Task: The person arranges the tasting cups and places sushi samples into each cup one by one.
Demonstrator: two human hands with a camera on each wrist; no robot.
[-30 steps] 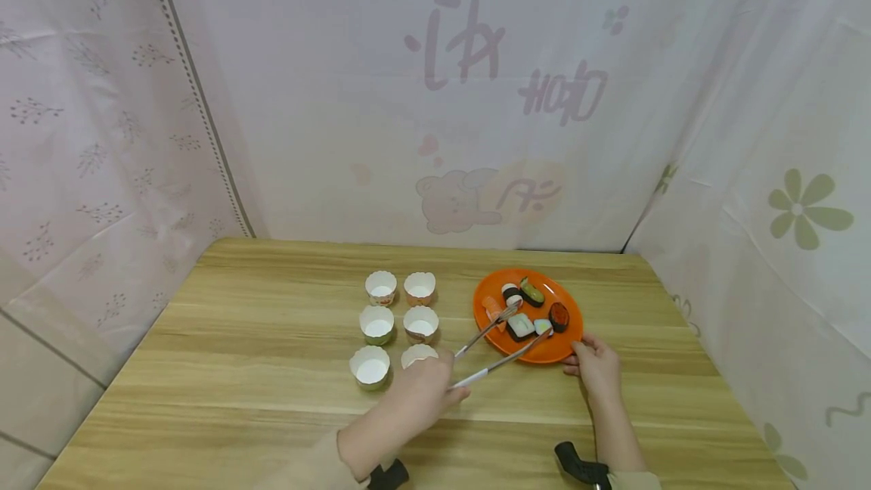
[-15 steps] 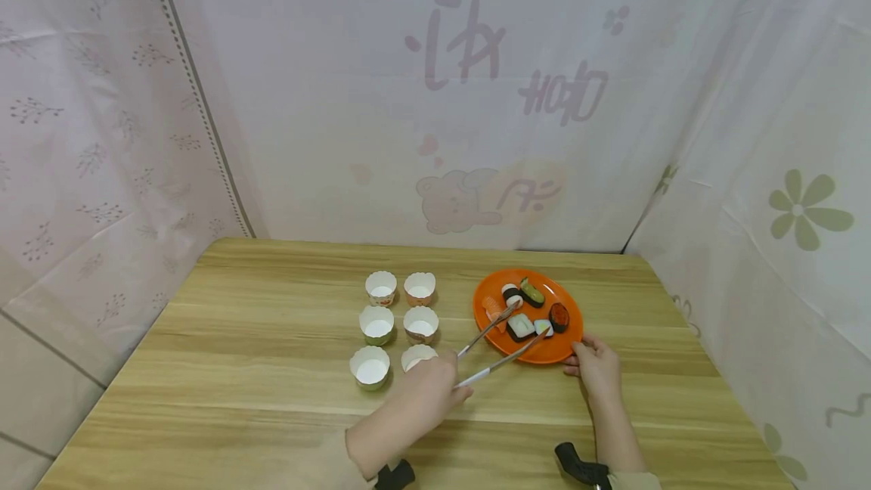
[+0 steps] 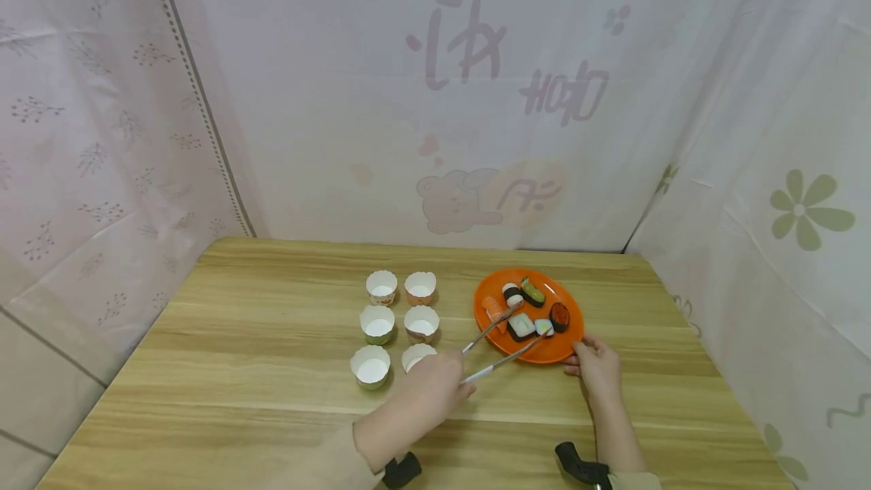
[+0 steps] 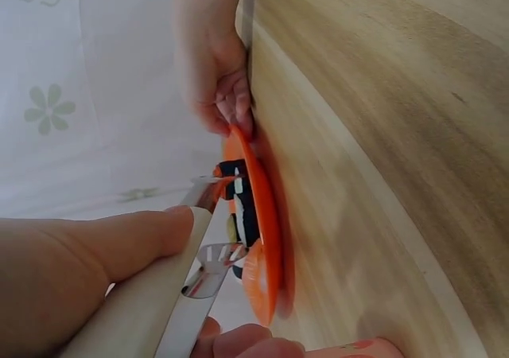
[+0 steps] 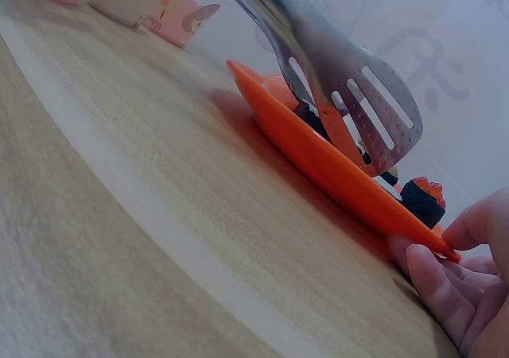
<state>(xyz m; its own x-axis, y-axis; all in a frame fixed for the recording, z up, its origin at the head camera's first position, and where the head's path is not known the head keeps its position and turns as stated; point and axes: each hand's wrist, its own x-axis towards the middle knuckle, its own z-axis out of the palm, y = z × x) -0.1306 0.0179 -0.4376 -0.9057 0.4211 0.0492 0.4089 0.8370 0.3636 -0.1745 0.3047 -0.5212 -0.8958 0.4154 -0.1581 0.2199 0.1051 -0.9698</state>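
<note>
My left hand [image 3: 432, 386] grips a pair of metal tongs [image 3: 506, 359] with pale handles, reaching in from the left. Their slotted tips are spread over the orange oval plate [image 3: 500, 278], on either side of a white-topped square sushi piece [image 3: 522, 325] and close to a small sushi roll [image 3: 543, 327]. The plate's near right rim is pinched by my right hand [image 3: 599, 373], thumb above and fingers below in the right wrist view. Also on the plate are a salmon sushi [image 3: 491, 308], a red roe sushi [image 3: 559, 316], a green-topped piece [image 3: 532, 292] and a white black-banded piece [image 3: 510, 293].
Several scalloped paper baking cups stand in two columns left of the plate, such as a green cup [image 3: 370, 376] and an orange cup [image 3: 420, 292]. The front right cup [image 3: 417, 355] is partly hidden by my left hand. Curtains [image 3: 327, 97] surround the wooden table [image 3: 238, 369].
My left hand has shifted slightly to the right toward the plate, with the tong tips staying over the sushi. The right hand and plate hold still.
</note>
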